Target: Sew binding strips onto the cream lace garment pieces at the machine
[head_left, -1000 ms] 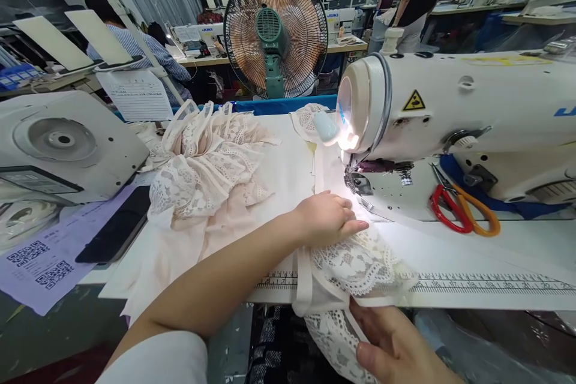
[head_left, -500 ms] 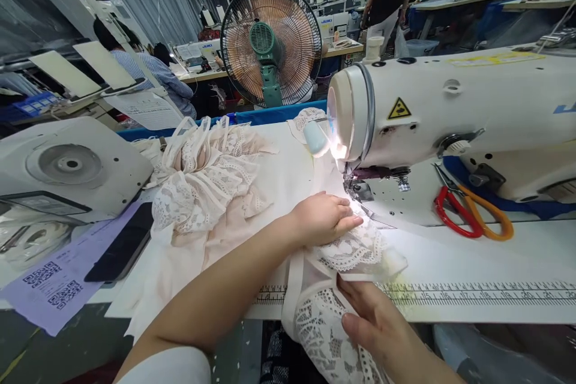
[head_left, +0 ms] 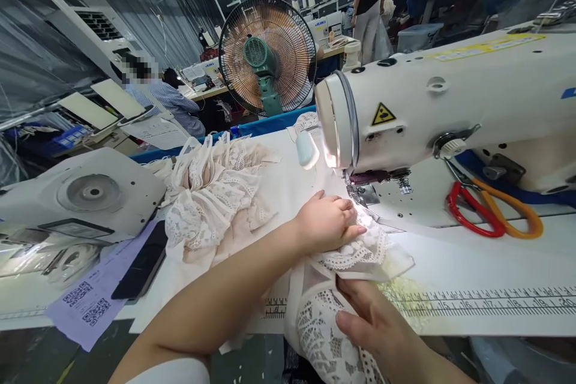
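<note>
Lace (head_left: 319, 327) sat pinched between the right hand's (head_left: 382, 321) thumb and fingers while the left hand (head_left: 324, 223), fingers together, pressed it near the sewing machine (head_left: 405, 111).

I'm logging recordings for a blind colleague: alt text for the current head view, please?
A person's left hand rests on pale lace fabric at a lit sewing machine; the right hand holds it lower down. Scissors lie at right, a lace pile at left.

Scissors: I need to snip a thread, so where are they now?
In the head view, the scissors lie toward the right, between the sewing machine's arm and the printed ruler, handles toward the ruler.
</note>
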Demonstrator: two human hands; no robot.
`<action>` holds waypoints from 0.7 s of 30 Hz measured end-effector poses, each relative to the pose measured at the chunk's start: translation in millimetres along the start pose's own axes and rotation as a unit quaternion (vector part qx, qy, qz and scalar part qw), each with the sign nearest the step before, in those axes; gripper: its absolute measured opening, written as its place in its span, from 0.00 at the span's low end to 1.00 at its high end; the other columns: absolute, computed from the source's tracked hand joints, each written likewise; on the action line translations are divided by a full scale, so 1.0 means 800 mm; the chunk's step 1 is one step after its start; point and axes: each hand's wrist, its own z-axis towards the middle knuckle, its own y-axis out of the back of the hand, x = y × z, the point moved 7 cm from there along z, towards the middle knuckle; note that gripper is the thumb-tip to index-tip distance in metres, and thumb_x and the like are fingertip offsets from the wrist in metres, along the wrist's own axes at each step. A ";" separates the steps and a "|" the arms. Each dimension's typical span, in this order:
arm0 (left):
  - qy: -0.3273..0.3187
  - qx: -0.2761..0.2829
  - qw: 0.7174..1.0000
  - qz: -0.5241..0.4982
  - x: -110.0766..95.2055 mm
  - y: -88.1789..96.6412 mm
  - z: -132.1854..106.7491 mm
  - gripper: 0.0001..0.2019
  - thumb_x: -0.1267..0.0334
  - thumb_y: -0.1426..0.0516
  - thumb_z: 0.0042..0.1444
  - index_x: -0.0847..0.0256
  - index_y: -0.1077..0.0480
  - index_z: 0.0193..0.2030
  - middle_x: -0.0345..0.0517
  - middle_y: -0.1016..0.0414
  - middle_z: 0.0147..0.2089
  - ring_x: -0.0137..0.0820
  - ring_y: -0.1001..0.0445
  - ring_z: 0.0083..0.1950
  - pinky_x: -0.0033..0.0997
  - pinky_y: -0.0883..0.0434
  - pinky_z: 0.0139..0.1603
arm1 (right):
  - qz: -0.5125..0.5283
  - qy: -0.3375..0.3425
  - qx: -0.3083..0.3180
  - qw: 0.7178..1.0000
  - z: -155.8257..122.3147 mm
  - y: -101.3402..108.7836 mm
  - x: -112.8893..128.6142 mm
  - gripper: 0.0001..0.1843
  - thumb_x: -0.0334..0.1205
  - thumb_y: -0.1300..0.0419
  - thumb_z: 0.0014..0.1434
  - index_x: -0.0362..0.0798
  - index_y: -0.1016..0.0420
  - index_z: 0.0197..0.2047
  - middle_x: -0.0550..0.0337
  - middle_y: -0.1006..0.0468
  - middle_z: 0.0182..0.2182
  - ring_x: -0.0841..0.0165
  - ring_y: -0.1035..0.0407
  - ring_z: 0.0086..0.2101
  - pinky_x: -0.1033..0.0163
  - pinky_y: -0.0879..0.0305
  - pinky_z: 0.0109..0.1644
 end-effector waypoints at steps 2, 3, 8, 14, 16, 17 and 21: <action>-0.002 -0.002 1.000 0.015 0.003 0.000 0.002 0.22 0.50 0.57 0.63 0.61 0.32 0.52 0.48 0.32 0.57 0.39 0.34 0.57 0.53 0.43 0.60 | -0.022 0.007 -0.005 1.000 0.004 0.000 0.004 0.35 0.46 0.42 0.56 0.49 0.46 0.65 0.52 0.37 0.60 0.57 0.51 0.62 0.51 0.52 0.63; -0.001 -0.001 1.000 0.021 0.005 0.000 0.003 0.22 0.50 0.57 0.63 0.61 0.33 0.52 0.49 0.32 0.57 0.40 0.35 0.57 0.53 0.43 0.60 | -0.032 0.010 -0.008 0.999 0.005 0.000 0.006 0.35 0.45 0.42 0.56 0.49 0.46 0.65 0.52 0.37 0.60 0.57 0.50 0.62 0.51 0.52 0.63; 0.019 -0.013 0.998 0.056 0.014 0.005 0.007 0.22 0.50 0.54 0.62 0.61 0.32 0.52 0.51 0.30 0.52 0.41 0.34 0.54 0.52 0.42 0.58 | -0.062 0.038 -0.031 0.997 0.013 0.001 0.015 0.34 0.43 0.43 0.56 0.50 0.46 0.64 0.52 0.36 0.59 0.57 0.46 0.59 0.49 0.49 0.62; 0.034 -0.006 0.989 0.140 0.018 0.005 0.010 0.26 0.43 0.54 0.59 0.63 0.26 0.42 0.55 0.33 0.41 0.41 0.33 0.44 0.37 0.35 0.37 | -0.096 0.036 -0.053 0.993 0.020 0.002 0.015 0.34 0.46 0.44 0.56 0.50 0.45 0.64 0.52 0.38 0.60 0.55 0.44 0.58 0.47 0.47 0.60; 0.018 0.005 0.986 0.164 0.018 -0.001 0.010 0.28 0.43 0.55 0.59 0.65 0.29 0.49 0.55 0.33 0.40 0.40 0.33 0.42 0.35 0.36 0.34 | -0.139 0.006 -0.066 0.988 0.013 0.006 0.012 0.36 0.51 0.44 0.56 0.48 0.46 0.65 0.51 0.42 0.62 0.54 0.48 0.60 0.47 0.49 0.62; 0.008 0.007 0.985 0.173 0.017 -0.003 0.009 0.29 0.44 0.55 0.59 0.67 0.32 0.54 0.56 0.33 0.41 0.40 0.33 0.41 0.34 0.36 0.33 | -0.175 -0.012 -0.078 0.981 0.006 0.010 0.013 0.36 0.54 0.46 0.57 0.47 0.45 0.65 0.50 0.42 0.63 0.54 0.50 0.61 0.47 0.51 0.62; -0.050 0.031 0.988 0.142 0.003 -0.009 -0.002 0.21 0.56 0.53 0.62 0.59 0.37 0.60 0.54 0.32 0.46 0.38 0.32 0.43 0.32 0.35 0.36 | -0.404 0.043 -0.067 0.911 -0.029 0.038 0.053 0.24 0.52 0.53 0.61 0.53 0.31 0.56 0.54 0.26 0.51 0.56 0.33 0.51 0.52 0.35 0.53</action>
